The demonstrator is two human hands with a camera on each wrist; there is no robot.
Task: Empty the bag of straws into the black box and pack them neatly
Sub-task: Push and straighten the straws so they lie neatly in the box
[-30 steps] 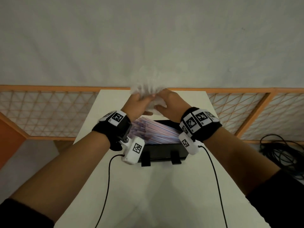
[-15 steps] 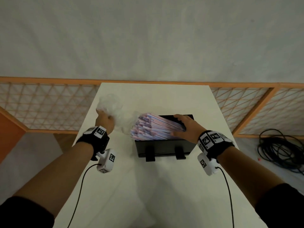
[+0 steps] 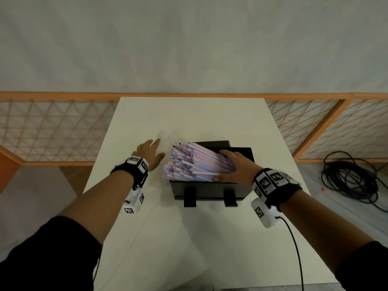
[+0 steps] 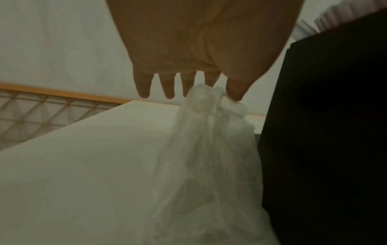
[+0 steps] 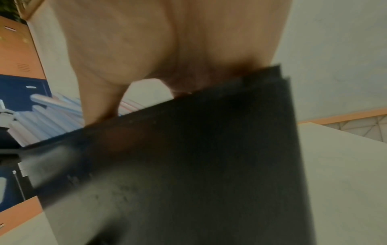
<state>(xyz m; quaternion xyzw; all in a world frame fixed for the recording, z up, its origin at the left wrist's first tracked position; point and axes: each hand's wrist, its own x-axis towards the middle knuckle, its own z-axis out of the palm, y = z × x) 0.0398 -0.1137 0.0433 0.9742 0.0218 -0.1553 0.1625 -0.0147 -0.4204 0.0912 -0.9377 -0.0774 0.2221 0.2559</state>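
1. while the black box (image 3: 210, 189) is sitting at the centre of the head frame on the white table (image 3: 189, 238), the bundle of straws (image 3: 195, 162) is lying in it at a slant, its loose ends fanning out over the box's left rim toward the middle left of the frame.
2. the right hand (image 3: 237, 168) is lying on the right end of the straws, just right of centre, with its fingers reaching along the top of the bundle and its thumb low against the near side; the fingers are looking only gently bent, pressing rather than wrapping.
3. in the right wrist view the right hand (image 5: 167, 49) is filling the top of the frame above the dark wall of the black box (image 5: 188, 157), and straws (image 5: 41, 116) are showing pale at the middle left.
4. the left hand (image 3: 150, 156) is hovering left of the straws in the head frame, fingers spread and straight.
5. in the left wrist view the left hand (image 4: 199, 49) is taking up the top centre, and the clear plastic bag (image 4: 209, 157) is hanging down from beside its thumb and nearest finger to the table (image 4: 83, 165) at the lower centre; whether those two are pinching the bag or it is only touching them, i cannot tell.
6. the black box (image 4: 324, 132) is filling the right side of that frame, just beside the bag.
7. a coil of black cable (image 3: 352, 179) is lying on the floor at the middle right of the head frame.
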